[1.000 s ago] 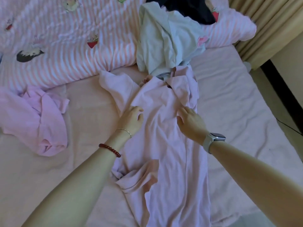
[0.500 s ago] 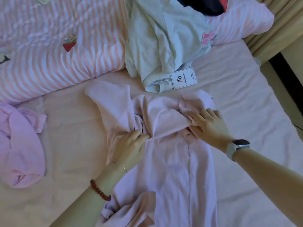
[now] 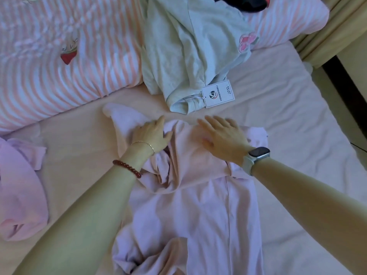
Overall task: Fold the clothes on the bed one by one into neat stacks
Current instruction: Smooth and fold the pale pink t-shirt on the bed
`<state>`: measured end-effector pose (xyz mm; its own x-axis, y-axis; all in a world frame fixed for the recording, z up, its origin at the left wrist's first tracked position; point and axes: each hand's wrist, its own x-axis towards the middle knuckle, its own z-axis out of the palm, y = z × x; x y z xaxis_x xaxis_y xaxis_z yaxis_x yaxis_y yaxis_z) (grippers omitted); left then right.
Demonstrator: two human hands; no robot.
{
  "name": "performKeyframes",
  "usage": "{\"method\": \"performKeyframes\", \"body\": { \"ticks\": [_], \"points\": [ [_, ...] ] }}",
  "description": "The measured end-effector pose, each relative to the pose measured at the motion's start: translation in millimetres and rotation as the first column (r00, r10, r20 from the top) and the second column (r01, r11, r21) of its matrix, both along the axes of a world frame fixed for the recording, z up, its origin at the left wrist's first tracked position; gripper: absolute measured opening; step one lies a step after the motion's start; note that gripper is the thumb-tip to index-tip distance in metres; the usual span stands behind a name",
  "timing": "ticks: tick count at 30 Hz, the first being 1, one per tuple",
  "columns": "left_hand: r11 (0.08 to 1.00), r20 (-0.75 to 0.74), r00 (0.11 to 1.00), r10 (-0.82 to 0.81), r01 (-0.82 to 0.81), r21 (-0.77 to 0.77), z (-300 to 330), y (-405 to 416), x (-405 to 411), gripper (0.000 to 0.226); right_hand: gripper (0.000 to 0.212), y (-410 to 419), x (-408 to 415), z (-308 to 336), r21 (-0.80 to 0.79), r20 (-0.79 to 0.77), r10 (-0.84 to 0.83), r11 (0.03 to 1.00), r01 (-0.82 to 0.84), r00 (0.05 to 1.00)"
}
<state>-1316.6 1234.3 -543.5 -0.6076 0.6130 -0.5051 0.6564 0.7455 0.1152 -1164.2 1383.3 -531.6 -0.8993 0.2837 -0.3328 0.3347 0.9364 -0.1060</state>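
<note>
Head view shows both hands flat on the pale pink garment (image 3: 208,211) spread on the bed (image 3: 288,116). Left hand (image 3: 153,133) and right hand (image 3: 222,137) press its upper end, fingers straight and released, just below the mint garment (image 3: 190,48).

Home bedroom, bed (image 3: 278,108), striped quilt (image 3: 59,62), curtain (image 3: 341,26)

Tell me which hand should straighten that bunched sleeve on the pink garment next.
Left, probably. The left hand already rests on the bunched sleeve at that side of the pink garment. The right hand lies flat on the folded top, across from it, and seems better kept pinning the fold.
</note>
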Motion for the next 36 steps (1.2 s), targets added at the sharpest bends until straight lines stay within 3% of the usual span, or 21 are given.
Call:
{"method": "performKeyframes", "body": {
  "ticks": [2, 3, 6, 7, 12, 16, 20, 22, 25, 27, 31, 33, 36],
  "points": [
    [0.995, -0.105, 0.993, -0.046, 0.036, -0.088, 0, -17, 2, 0.036, 0.05, 9, 13, -5, -0.046, 0.125, -0.147, 0.987, 0.153, 0.981],
    [0.997, -0.168, 0.982, -0.083, 0.083, -0.011, 2, -30, 8, 0.034, 0.042, 9, 24, -3, -0.048, 0.079, -0.154, 0.986, 0.158, 0.985],
    [0.936, -0.308, 0.944, -0.121, 0.211, 0.281, 12, -73, 39, 0.031, 0.026, -9, 71, 1, -0.07, -0.301, -0.074, 0.996, 0.055, 0.951],
    [0.919, -0.306, 0.943, -0.131, 0.231, 0.318, 17, -85, 50, 0.028, 0.028, -18, 87, 2, -0.087, -0.357, -0.062, 0.996, 0.033, 0.932],
    [0.915, -0.248, 0.938, -0.243, 0.307, 0.261, 24, -130, 111, 0.029, 0.037, -60, 137, 7, -0.196, -0.284, -0.101, 0.98, 0.045, 0.953],
    [0.906, -0.175, 0.956, -0.235, 0.28, 0.317, 32, -148, 138, 0.027, 0.027, -78, 151, 10, -0.141, -0.355, -0.075, 0.99, 0.026, 0.932],
    [0.859, -0.249, 0.935, -0.251, 0.334, 0.389, 44, -144, 145, 0.017, 0.015, -83, 154, 26, -0.105, -0.34, -0.05, 0.994, 0.015, 0.939],
    [0.803, -0.279, 0.918, -0.283, 0.386, 0.455, 50, -140, 149, 0.021, 0.031, -90, 145, 36, -0.14, -0.284, -0.01, 0.99, -0.031, 0.959],
    [0.741, -0.315, 0.903, -0.293, 0.422, 0.522, 62, -139, 153, 0.026, 0.06, -111, 123, 50, -0.41, -0.139, 0.053, 0.906, -0.106, 0.989],
    [0.754, -0.313, 0.905, -0.287, 0.415, 0.51, 70, -147, 151, 0.023, 0.048, -122, 113, 54, -0.542, -0.082, -0.013, 0.84, -0.034, 0.997],
    [0.832, -0.26, 0.882, -0.394, 0.462, 0.307, 87, -165, 141, 0.021, 0.015, -132, 119, 75, -0.477, -0.278, 0.006, 0.867, -0.144, 0.961],
    [0.837, -0.263, 0.869, -0.42, 0.483, 0.259, 96, -168, 138, 0.012, 0.013, -134, 129, 89, -0.439, -0.35, -0.005, 0.884, -0.159, 0.937],
    [0.849, -0.289, 0.886, -0.362, 0.442, 0.289, 119, -170, 130, 0.02, 0.027, -124, 147, 112, -0.425, -0.367, -0.159, 0.905, -0.013, 0.916]
  ]
}}
